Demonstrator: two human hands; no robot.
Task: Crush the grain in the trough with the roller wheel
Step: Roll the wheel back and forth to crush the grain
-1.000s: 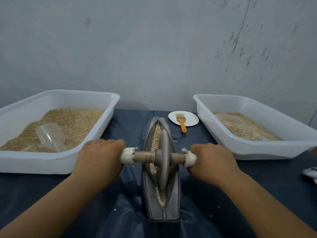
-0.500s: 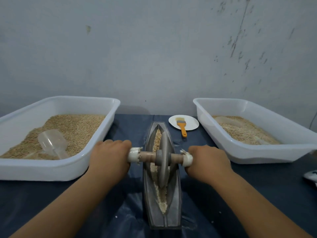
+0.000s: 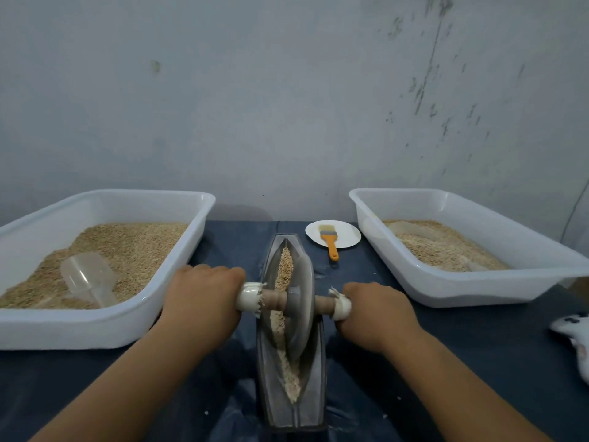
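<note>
A plain makeshift workroom for hand-grinding grain: a stained, scuffed plaster wall [image 3: 287, 106] stands behind a table under a dark blue plastic sheet [image 3: 446, 362], with white plastic tubs of grain at left [image 3: 105, 327] and right [image 3: 478, 291].

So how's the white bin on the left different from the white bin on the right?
The left bin holds more grain, piled deep and brownish; the right bin holds a shallower, paler layer. A clear scoop lies open to view on the left bin's grain; in the right bin only a faint clear shape shows at the far corner. Both are white rectangular plastic tubs on the dark cloth.
</note>
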